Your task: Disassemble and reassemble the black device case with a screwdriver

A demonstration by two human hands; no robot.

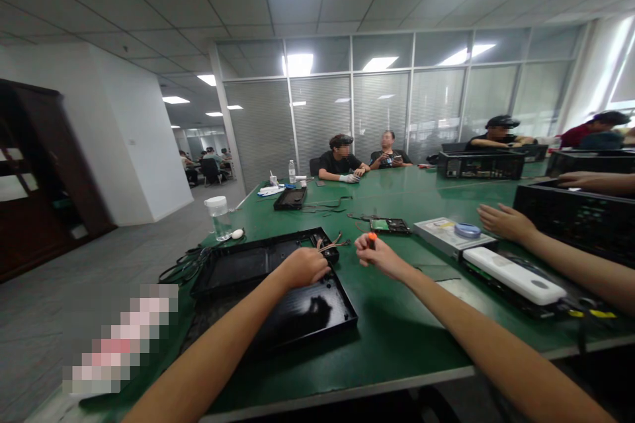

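Note:
My left hand is closed around a bundle of thin tan wires, whose loose ends stick out past the thumb. It is over a shallow black case, with two tray-like parts lying side by side on the green table. To the right of the case, my right hand is closed on a small tool with an orange end. That orange end points upward; the rest is hidden in the fingers, so I cannot tell its kind.
Black cables and a clear water jug are left of the case. Ahead lies a green circuit board. On the right are a metal drive, a white power strip and a co-worker's hand. Other people sit across the table.

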